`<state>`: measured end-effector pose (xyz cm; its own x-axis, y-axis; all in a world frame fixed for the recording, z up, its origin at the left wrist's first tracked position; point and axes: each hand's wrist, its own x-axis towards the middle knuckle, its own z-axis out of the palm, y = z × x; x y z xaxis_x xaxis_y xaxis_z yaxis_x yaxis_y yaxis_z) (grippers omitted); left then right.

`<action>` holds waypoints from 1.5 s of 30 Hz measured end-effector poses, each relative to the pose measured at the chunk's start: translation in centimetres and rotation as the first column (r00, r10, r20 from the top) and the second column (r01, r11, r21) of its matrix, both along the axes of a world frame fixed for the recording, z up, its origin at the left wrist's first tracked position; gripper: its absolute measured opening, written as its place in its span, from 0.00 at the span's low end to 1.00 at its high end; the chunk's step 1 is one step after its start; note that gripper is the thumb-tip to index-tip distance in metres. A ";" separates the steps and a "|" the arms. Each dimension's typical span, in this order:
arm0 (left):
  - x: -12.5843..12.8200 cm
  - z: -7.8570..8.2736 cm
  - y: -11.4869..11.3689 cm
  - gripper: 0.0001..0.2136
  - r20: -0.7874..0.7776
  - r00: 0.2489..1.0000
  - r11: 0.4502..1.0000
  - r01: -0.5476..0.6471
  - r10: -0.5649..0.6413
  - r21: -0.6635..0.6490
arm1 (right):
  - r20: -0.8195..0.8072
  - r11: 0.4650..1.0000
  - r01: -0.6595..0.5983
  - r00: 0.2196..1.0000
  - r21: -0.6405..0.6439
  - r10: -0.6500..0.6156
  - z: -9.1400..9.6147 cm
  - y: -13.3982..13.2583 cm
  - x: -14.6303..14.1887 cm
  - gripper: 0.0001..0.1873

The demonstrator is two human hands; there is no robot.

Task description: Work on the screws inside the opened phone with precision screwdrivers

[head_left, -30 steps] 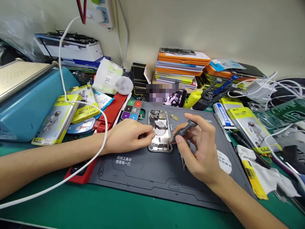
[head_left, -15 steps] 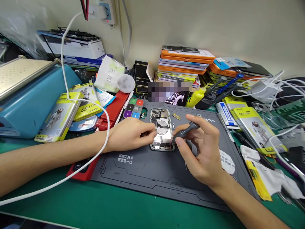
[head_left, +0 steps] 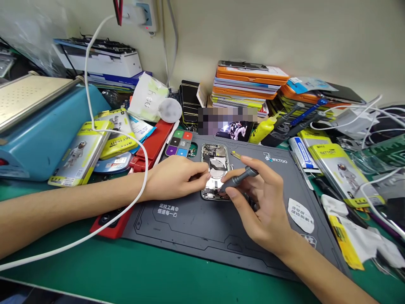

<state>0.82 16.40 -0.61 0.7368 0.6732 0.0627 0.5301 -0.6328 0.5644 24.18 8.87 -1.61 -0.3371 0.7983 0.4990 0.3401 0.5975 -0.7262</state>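
An opened phone housing lies face up on a dark grey work mat, its inner parts and a round coil showing. My left hand rests at the housing's left edge with fingers curled against it, steadying it. My right hand is closed on a dark grey screwdriver, whose tip points down at the lower right part of the housing. A small yellow part lies on the mat just right of the phone.
A white cable arcs over my left forearm. A blue machine stands at left, a red case beside the mat. Stacked orange and yellow boxes line the wall. Yellow battery packs, tools and wires crowd the right.
My right hand has shifted left with the screwdriver, bringing its tip further over the lower part of the housing. The view has drifted slightly; my left hand stays put.
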 end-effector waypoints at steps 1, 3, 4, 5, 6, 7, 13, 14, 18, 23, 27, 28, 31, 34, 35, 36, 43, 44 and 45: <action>0.0 0.0 0.0 0.15 -0.003 1.000 1.000 0.000 0.000 -0.001 | 0.007 1.000 0.004 1.000 -0.001 -0.004 -0.1 0.0 -0.1 0.39; 0.0 0.0 0.0 0.15 -0.008 1.000 1.000 0.000 0.000 -0.002 | 0.032 1.000 0.012 0.999 0.013 -0.012 -0.4 -0.1 -0.1 0.40; 0.0 0.0 0.0 0.15 -0.011 1.000 1.000 0.003 -0.003 -0.006 | 0.042 1.000 0.011 0.999 0.023 -0.012 -0.5 -0.1 0.0 0.40; 0.0 0.0 0.0 0.15 -0.014 1.000 1.000 0.004 -0.005 -0.011 | 0.049 1.000 0.010 0.999 0.028 -0.012 -0.6 -0.1 0.0 0.40; 0.0 0.0 0.0 0.15 -0.017 1.000 1.000 0.004 -0.005 -0.016 | 0.052 1.000 0.009 0.999 0.027 -0.011 -0.7 -0.1 0.1 0.40; 0.0 0.0 0.0 0.15 -0.019 1.000 1.000 0.004 -0.004 -0.021 | 0.053 1.000 0.008 0.999 0.025 -0.009 -0.8 -0.1 0.2 0.40; 0.0 -0.2 0.0 0.15 -0.005 1.000 1.000 0.005 -0.005 0.001 | 0.148 0.989 -0.010 0.989 0.144 -0.012 -0.5 0.3 0.0 0.43; 0.0 -0.3 0.0 0.15 -0.001 1.000 1.000 0.002 -0.002 0.005 | 0.175 0.983 -0.027 0.985 0.180 -0.005 -0.3 0.4 -0.1 0.44; 0.0 -0.5 0.0 0.14 0.031 0.999 1.000 0.009 -0.009 0.005 | 0.211 0.967 -0.096 0.976 0.236 0.045 0.3 0.4 -0.3 0.42; -0.1 -0.4 -0.1 0.11 0.095 0.995 1.000 0.016 -0.016 0.006 | 0.214 0.974 -0.090 0.976 0.209 0.044 0.4 0.1 0.0 0.42; -0.2 -0.2 -0.1 0.11 0.181 0.983 0.999 0.035 -0.035 0.003 | 0.208 0.980 -0.048 0.978 0.193 0.007 0.1 0.0 0.2 0.40; -0.3 -0.2 0.0 0.10 0.208 0.977 0.999 0.053 -0.054 0.014 | 0.203 0.981 -0.042 0.979 0.188 0.003 0.0 0.0 0.2 0.40; -0.4 -0.4 0.1 0.09 0.268 0.955 0.991 0.121 -0.130 0.049 | 0.195 0.976 0.000 0.980 0.217 -0.043 -0.3 0.0 0.1 0.42; -0.6 -0.5 0.3 0.09 0.285 0.943 0.985 0.164 -0.175 0.060 | 0.145 0.983 0.051 0.986 0.174 -0.077 -0.6 -0.1 -0.1 0.41; -0.6 -0.5 0.4 0.09 0.284 0.941 0.983 0.174 -0.183 0.058 | 0.110 0.989 0.057 0.991 0.139 -0.073 -0.6 -0.1 -0.1 0.41; -0.6 -0.5 0.4 0.08 0.285 0.939 0.982 0.183 -0.191 0.054 | 0.068 0.993 0.059 0.995 0.104 -0.066 -0.6 -0.1 -0.2 0.40; -0.5 -0.4 0.4 0.08 0.285 0.934 0.976 0.209 -0.217 0.059 | -0.054 0.997 0.018 0.998 0.069 -0.015 -0.3 0.1 -0.4 0.40; -0.4 -0.4 0.4 0.08 0.282 0.935 0.976 0.209 -0.217 0.061 | -0.059 0.998 0.013 0.998 0.069 -0.009 -0.3 0.1 -0.5 0.40; -0.4 -0.4 0.3 0.09 0.278 0.936 0.976 0.207 -0.217 0.064 | -0.062 0.998 0.009 0.998 0.069 -0.005 -0.3 0.1 -0.5 0.40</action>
<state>0.38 16.71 -1.05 0.8108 0.4975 0.3083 0.2043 -0.7342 0.6475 23.69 9.00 -1.88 -0.2981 0.7637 0.5726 0.3001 0.6445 -0.7033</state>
